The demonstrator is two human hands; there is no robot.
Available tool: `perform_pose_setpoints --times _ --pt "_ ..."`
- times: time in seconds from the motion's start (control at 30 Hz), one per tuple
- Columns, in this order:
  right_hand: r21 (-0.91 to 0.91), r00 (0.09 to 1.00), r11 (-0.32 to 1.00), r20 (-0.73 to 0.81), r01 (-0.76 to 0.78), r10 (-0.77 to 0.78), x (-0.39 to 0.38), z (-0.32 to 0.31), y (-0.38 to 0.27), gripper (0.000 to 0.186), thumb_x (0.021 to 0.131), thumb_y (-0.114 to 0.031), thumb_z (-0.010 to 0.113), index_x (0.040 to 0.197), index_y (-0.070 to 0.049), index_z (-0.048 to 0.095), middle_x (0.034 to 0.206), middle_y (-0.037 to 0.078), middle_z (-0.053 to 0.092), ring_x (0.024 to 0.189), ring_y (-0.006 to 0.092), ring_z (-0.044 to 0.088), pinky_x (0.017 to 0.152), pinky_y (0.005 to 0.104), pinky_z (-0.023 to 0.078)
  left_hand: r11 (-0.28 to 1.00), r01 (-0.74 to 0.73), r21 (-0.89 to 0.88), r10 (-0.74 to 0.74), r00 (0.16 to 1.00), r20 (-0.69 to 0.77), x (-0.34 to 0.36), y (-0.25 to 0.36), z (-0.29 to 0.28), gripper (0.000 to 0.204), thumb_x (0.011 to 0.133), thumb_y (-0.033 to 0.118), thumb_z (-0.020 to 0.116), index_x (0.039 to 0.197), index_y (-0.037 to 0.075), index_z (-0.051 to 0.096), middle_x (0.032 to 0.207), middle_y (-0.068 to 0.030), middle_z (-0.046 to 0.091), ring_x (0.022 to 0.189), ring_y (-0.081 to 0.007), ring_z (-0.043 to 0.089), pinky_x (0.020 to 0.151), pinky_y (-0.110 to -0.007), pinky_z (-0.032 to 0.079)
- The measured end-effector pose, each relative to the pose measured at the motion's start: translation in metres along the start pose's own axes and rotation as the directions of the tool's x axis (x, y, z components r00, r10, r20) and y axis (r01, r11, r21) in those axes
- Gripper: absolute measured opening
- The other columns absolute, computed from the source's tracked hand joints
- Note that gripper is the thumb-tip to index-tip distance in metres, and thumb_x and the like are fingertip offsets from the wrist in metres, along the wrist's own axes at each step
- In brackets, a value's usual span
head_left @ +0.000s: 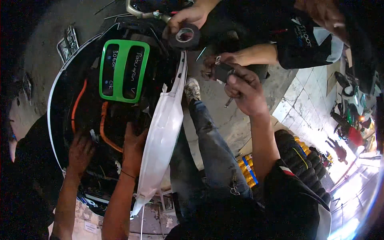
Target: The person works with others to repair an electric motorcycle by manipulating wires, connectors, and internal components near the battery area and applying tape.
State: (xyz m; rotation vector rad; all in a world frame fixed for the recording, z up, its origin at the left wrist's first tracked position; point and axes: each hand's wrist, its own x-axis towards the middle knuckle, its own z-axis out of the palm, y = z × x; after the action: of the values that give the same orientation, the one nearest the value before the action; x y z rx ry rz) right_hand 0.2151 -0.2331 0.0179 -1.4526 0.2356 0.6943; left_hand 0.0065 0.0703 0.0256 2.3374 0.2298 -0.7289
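My right hand (pixel 250 90) is closed around a dark, blocky thing (pixel 225 72) whose kind I cannot make out. A thin metal tip (pixel 228 103) sticks out below my fingers. A co-worker's hand (pixel 209 67) is close against the same dark thing. The co-worker's other hand (pixel 188 19) holds a roll of black tape (pixel 185 37). At left, two bare hands, one above a thin bracelet (pixel 80 154) (pixel 134 146), reach into the dark vehicle body near orange cables (pixel 105 124). I cannot tell whether either is my left hand; their fingertips are partly hidden.
A green-framed black box (pixel 117 71) sits in the vehicle body. A long white panel (pixel 162 136) stands between it and my legs (pixel 212 136). Dark tyres and yellow coils (pixel 249 171) lie at lower right. A bent metal handlebar (pixel 146 14) crosses the top.
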Motion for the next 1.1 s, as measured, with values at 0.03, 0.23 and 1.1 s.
perform_pose_setpoints --times 0.03,0.23,1.1 --pt "0.091 1.000 0.995 0.001 -0.030 0.030 -0.002 0.000 0.002 0.039 0.089 -0.015 0.062 0.125 -0.001 0.054 0.101 0.006 0.060 0.058 0.0046 0.036 0.053 0.0196 0.029 1.000 0.003 0.007 -0.003 1.000 -0.007 0.001 0.000 -0.001 0.053 0.071 0.013 0.068 0.123 0.013 0.063 0.138 -0.0388 0.034 0.126 -0.0524 0.039 0.107 -0.047 0.035" --pt "0.538 0.946 0.812 0.320 -0.226 0.051 -0.005 0.008 -0.011 0.046 0.093 -0.031 0.053 0.123 0.003 0.049 0.100 0.009 0.057 0.062 0.0072 0.039 0.055 0.0223 0.032 0.999 0.041 -0.013 -0.040 0.999 0.007 -0.001 0.007 -0.005 0.054 0.071 0.014 0.068 0.124 0.011 0.062 0.141 -0.0384 0.032 0.129 -0.0514 0.036 0.109 -0.046 0.033" --pt "0.653 0.972 0.730 0.222 -0.202 0.070 0.018 0.033 -0.028 0.040 0.095 -0.045 0.045 0.111 -0.009 0.055 0.083 0.008 0.058 0.052 0.0133 0.044 0.047 0.0255 0.036 0.999 0.044 -0.006 -0.045 0.998 -0.052 -0.005 0.012 -0.004 0.047 0.074 0.015 0.068 0.120 0.014 0.065 0.140 -0.0325 0.038 0.128 -0.0480 0.039 0.109 -0.048 0.032"
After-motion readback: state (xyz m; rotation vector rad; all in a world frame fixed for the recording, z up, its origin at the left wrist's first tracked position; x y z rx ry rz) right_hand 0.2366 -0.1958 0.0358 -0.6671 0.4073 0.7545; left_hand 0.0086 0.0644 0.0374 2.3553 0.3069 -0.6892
